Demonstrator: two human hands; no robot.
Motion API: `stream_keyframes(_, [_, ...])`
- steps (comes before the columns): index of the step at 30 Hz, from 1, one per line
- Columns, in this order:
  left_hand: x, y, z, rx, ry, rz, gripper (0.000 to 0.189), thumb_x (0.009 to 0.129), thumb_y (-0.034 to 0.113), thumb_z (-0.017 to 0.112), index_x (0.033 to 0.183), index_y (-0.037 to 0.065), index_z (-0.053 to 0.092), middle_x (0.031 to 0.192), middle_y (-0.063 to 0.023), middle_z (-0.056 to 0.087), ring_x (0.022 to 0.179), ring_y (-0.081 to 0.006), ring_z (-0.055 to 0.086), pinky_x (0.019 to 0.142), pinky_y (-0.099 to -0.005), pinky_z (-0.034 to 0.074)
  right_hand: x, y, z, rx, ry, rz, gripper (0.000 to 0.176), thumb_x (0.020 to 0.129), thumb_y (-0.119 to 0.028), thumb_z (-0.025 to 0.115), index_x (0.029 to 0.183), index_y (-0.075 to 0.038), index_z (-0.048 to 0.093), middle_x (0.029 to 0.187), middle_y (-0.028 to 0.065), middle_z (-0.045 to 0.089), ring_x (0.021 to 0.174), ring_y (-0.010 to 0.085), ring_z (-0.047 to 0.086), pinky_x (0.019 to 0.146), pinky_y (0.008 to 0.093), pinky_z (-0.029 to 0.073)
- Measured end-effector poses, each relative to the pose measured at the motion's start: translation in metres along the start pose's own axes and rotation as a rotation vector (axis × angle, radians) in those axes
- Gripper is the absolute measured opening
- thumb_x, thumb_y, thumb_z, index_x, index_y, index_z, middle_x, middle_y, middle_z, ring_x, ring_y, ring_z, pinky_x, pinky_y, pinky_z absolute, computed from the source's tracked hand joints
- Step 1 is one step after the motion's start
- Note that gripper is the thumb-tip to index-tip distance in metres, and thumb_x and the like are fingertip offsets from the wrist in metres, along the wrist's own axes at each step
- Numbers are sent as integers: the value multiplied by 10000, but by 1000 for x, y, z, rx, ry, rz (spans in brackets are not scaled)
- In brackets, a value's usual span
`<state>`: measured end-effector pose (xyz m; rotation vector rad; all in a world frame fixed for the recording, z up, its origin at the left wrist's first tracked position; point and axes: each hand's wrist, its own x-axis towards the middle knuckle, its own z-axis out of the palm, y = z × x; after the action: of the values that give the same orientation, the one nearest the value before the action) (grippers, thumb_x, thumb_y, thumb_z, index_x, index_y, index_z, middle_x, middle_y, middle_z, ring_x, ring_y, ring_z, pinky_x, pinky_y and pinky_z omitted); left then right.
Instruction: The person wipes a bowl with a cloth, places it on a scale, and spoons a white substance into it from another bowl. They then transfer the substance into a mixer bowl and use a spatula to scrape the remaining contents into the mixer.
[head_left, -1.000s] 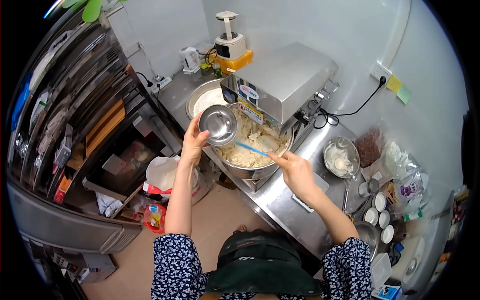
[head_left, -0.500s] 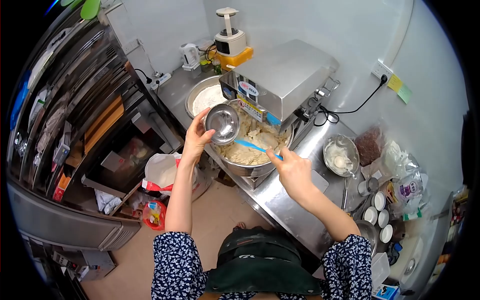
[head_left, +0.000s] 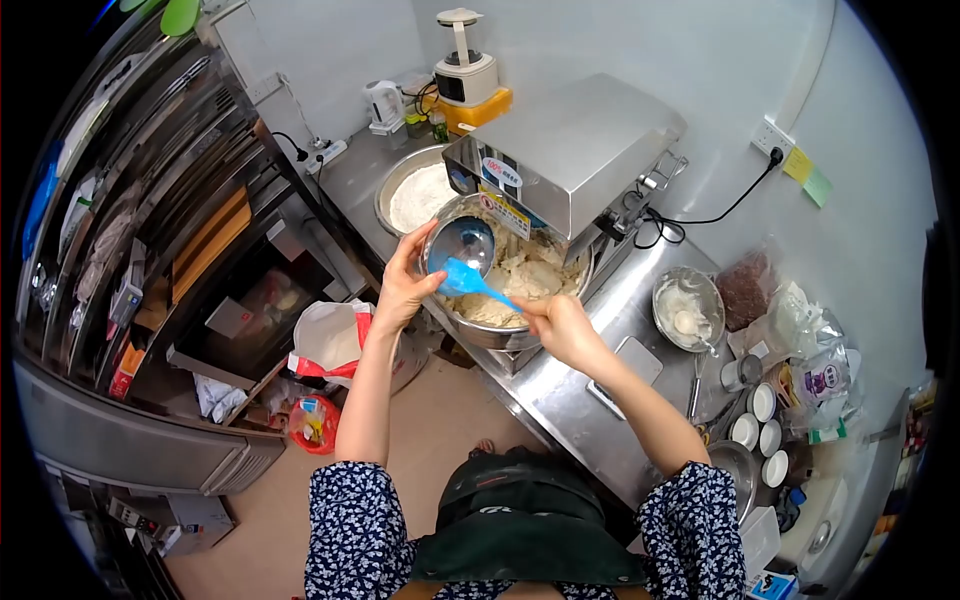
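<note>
My left hand [head_left: 405,280] grips a small steel bowl [head_left: 466,240] by its rim, its hollow tilted towards me. In my right hand [head_left: 562,328] is the handle of a blue spatula [head_left: 466,279]; its broad head lies at the lower edge of the small bowl, close to my left thumb. Below both hands is the large steel mixer bowl [head_left: 497,337], holding pale, lumpy dough [head_left: 535,285]. The mixer's metal head [head_left: 580,130] covers the far side of that bowl.
A basin of white flour [head_left: 420,197] stands behind the mixer bowl. On the steel counter to the right are a bowl with white residue [head_left: 688,312], a whisk [head_left: 695,390] and several white cups [head_left: 762,402]. An open flour sack [head_left: 335,340] stands on the floor at left.
The spatula's head has come up out of the mixer bowl to the small bowl's edge. My right hand has shifted slightly left, and the small bowl sits slightly further right.
</note>
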<state>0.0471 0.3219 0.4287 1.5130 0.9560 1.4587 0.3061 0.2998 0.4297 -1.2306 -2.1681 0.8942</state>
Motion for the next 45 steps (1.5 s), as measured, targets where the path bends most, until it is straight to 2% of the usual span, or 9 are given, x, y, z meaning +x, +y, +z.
stream_keyframes(5, [4, -11, -4, -124, 126, -23, 720, 727, 184, 762, 1353, 66, 426, 1304, -81, 477, 1210, -175, 442, 1001, -284, 354, -1, -4, 3, 1039, -273, 431, 281, 907, -64, 516, 1165, -33, 623, 670, -4, 539, 617, 88, 495, 545, 249, 431])
stream_keyframes(6, [6, -13, -15, -48, 176, -97, 692, 755, 200, 737, 1362, 106, 419, 1279, -68, 489, 1168, -167, 480, 881, -277, 465, -1, -6, -1, 1065, -227, 424, 290, 896, -60, 529, 1170, -45, 624, 665, 11, 527, 607, 86, 481, 535, 266, 426])
stream_keyframes(7, [10, -16, -17, -151, 258, -53, 680, 781, 248, 715, 1371, 136, 397, 1249, -53, 501, 1127, -170, 518, 738, -276, 535, 1, 1, -2, 811, -105, 302, 309, 881, -51, 539, 1180, -51, 617, 681, 25, 533, 600, 105, 500, 531, 284, 430])
stream_keyframes(10, [6, -15, -43, -147, 369, -106, 689, 809, 325, 687, 1382, 143, 351, 1280, -55, 459, 1110, -189, 537, 730, -323, 548, 12, 18, -2, -95, 279, -156, 407, 796, 0, 563, 1192, -80, 608, 785, 108, 566, 616, 240, 605, 540, 373, 467])
stream_keyframes(13, [0, -14, -51, -170, 408, -139, 691, 805, 317, 684, 1384, 140, 351, 1311, -53, 435, 1107, -190, 540, 790, -365, 527, 31, 21, 21, -534, 240, -212, 368, 780, -11, 564, 1132, -84, 640, 820, 140, 589, 673, 302, 627, 569, 390, 495])
stream_keyframes(18, [-6, -10, -55, -187, 413, -109, 714, 794, 298, 695, 1391, 131, 340, 1324, -56, 428, 1100, -190, 545, 799, -345, 533, 40, 11, 38, -820, 160, -191, 279, 782, -79, 570, 1048, -52, 651, 846, 124, 601, 684, 238, 643, 542, 352, 508])
stream_keyframes(29, [-5, -10, -53, -218, 412, -122, 756, 769, 350, 716, 1387, 126, 342, 1314, -35, 446, 1099, -167, 539, 764, -290, 511, 66, -12, 53, -979, 189, -262, 252, 750, -86, 576, 986, -40, 650, 793, 93, 580, 751, 206, 630, 549, 306, 504])
stream_keyframes(33, [-9, 6, -55, -240, 398, -82, 717, 779, 340, 704, 1371, 125, 361, 1279, -46, 479, 1099, -180, 550, 821, -329, 520, 46, -17, 37, -947, 80, -109, 243, 773, -101, 580, 996, -42, 658, 855, 108, 619, 754, 205, 648, 549, 290, 501])
stream_keyframes(45, [-29, -4, -67, -282, 457, -176, 695, 805, 374, 669, 1373, 131, 350, 1289, -61, 473, 1131, -191, 525, 815, -378, 521, 43, -23, 30, -835, 226, -143, 299, 770, -66, 567, 1059, -49, 640, 804, 105, 610, 637, 248, 653, 528, 350, 501])
